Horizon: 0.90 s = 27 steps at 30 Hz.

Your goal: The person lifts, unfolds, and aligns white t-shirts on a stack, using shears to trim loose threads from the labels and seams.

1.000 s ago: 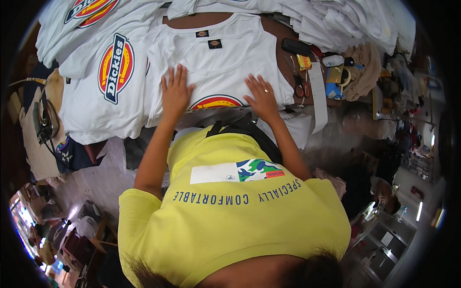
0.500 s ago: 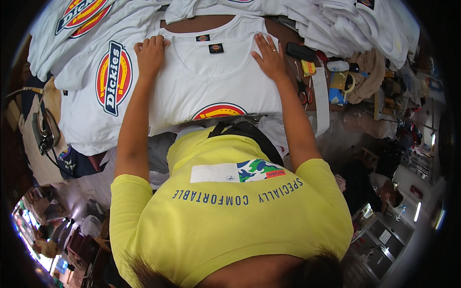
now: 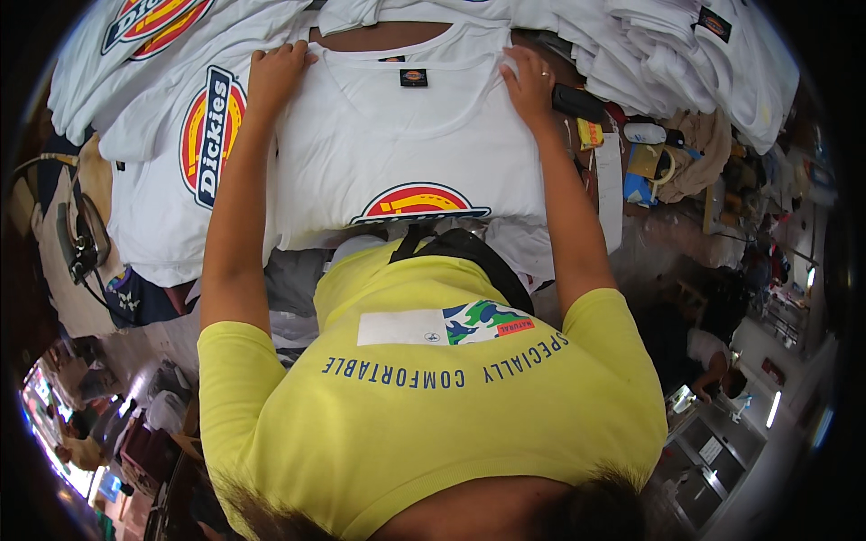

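A white scoop-neck shirt (image 3: 388,149) lies spread in front of me, with a black neck label and a red, yellow and navy print at its near edge. My left hand (image 3: 280,77) is closed on its left shoulder, fingers bent over the cloth. At the right shoulder, my right hand (image 3: 530,86), wearing a ring, pinches the fabric between thumb and fingers. Another white shirt (image 3: 456,38) lies underneath, its neckline showing beyond the top one and its label mostly covered. Left of my forearm lies a white printed shirt (image 3: 171,194).
White garments are heaped at the far right (image 3: 649,54) and far left. Beside my right forearm are a black case (image 3: 577,102), a small yellow packet (image 3: 590,134) and a tape roll (image 3: 663,166). A dark corded tool (image 3: 83,243) sits at the left. Another person (image 3: 717,361) is at the right.
Both hands have moved away from my body, and the top shirt's neckline went with them, covering more of the lower label. My right hand went from lying flat to gripping the shoulder.
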{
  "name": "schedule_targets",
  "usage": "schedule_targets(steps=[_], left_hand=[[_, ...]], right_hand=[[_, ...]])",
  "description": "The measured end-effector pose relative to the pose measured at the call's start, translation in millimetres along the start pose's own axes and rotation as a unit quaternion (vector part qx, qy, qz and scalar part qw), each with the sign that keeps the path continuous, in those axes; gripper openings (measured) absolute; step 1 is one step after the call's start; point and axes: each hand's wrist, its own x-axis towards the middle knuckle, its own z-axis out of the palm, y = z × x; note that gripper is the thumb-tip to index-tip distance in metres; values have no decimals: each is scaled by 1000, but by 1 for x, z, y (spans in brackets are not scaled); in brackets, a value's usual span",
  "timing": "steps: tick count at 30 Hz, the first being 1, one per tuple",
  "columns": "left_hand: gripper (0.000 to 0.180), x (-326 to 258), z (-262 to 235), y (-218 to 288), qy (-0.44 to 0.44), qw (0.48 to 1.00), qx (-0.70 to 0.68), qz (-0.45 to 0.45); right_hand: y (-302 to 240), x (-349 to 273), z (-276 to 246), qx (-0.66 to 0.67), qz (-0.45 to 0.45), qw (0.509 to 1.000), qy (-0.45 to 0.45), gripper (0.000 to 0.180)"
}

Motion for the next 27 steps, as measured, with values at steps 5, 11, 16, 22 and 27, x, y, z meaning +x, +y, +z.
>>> schedule_targets(steps=[5, 11, 16, 22, 27], left_hand=[[21, 6, -2, -1, -2, 1000, -13, 12], [19, 13, -2, -12, -45, 997, 6, 58], [15, 12, -8, 3, 7, 999, 35, 9], [32, -21, -40, 170, -32, 958, -257, 122], [60, -43, -24, 259, -90, 906, -344, 231]], right_hand=[[8, 19, 9, -27, 31, 998, -53, 27], [7, 47, 2, -49, 30, 987, -152, 25], [11, 53, 3, 8, 91, 976, -197, 26], [-1, 40, 1, -36, 67, 988, -132, 31], [-4, 38, 7, -20, 34, 996, -82, 28]])
